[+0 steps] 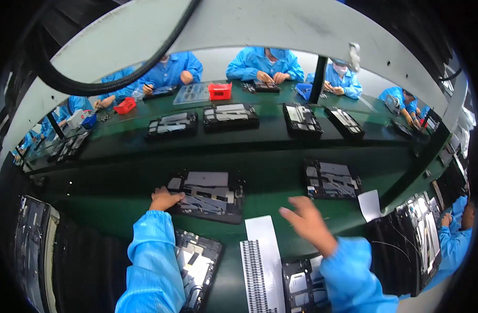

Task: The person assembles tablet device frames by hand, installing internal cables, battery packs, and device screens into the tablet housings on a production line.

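Note:
My left hand (164, 199) rests on the near left corner of a black tray (207, 195) holding an opened device with grey metal parts, gripping its edge. My right hand (307, 221) hovers above the green belt (270, 172) with fingers spread and nothing in it, just right of that tray. A white strip (262, 261) with rows of small dark parts lies below, between my two blue sleeves. Another tray with an opened device (330, 180) sits beyond my right hand.
More black trays (230, 116) ride the far belt lane. Opened devices lie near my arms (197, 266) (301, 281). Red bins (219, 91) stand at the far side, where several people in blue coats work. A co-worker's hand (446, 219) is at right.

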A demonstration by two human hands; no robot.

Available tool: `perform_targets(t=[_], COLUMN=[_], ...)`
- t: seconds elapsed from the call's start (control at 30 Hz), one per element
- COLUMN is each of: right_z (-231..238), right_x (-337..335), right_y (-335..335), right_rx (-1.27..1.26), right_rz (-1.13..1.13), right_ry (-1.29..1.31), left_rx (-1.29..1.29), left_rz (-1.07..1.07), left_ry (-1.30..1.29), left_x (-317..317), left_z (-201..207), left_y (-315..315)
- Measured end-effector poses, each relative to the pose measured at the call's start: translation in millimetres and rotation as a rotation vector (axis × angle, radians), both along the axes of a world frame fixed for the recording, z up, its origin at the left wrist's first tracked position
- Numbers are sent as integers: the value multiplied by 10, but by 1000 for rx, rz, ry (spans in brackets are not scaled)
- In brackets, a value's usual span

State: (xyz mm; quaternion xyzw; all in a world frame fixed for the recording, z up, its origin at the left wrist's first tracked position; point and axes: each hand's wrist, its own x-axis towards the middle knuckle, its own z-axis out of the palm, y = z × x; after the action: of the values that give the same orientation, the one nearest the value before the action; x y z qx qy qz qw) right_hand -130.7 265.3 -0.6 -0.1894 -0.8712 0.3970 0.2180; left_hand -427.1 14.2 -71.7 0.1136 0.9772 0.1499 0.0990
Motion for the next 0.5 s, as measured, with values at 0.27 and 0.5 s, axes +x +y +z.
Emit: perform_targets(t=[0.27,0.5], right_z=[-1063,78], right_x=[-1442,-627], right_y=[-548,-188], right_rx=[124,-170], right_rz=[-162,-231], right_ry=[133,345], left_rx=[145,520], left_rz=[-59,-99], left_ry=[-26,241], left_x=[98,1126], left_z=[-56,1195], left_y=[-181,99])
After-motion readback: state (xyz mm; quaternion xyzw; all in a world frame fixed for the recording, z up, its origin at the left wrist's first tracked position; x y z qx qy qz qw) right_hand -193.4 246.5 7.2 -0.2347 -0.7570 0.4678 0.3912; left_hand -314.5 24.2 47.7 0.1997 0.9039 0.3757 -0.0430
